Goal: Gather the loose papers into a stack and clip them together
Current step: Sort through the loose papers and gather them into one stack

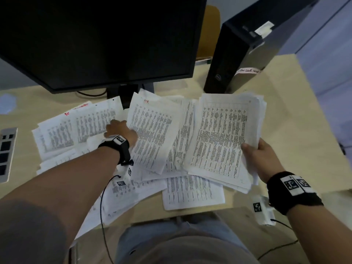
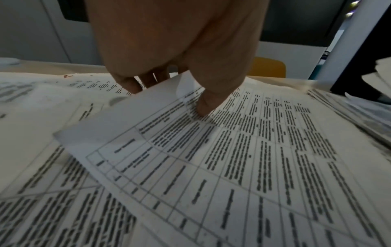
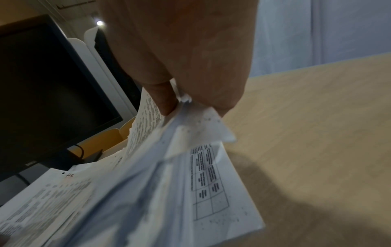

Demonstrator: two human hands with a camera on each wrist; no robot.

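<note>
Surroundings: monitor (image 1: 99,39) and computer tower (image 1: 234,54) at the back of the desk (image 1: 304,115)
Loose papers (image 1: 76,126): spread overlapping below the monitor
Left hand (image 1: 120,130): thumb and fingers pinch the edge of one sheet (image 1: 152,130)
Right hand (image 1: 261,157): grips the gathered stack (image 1: 222,138) by its right edge, raised above the desk

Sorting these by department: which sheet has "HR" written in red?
The sheet the left hand pinches, just below the monitor stand; other visible red scribbles sit on far-left sheets.
</note>
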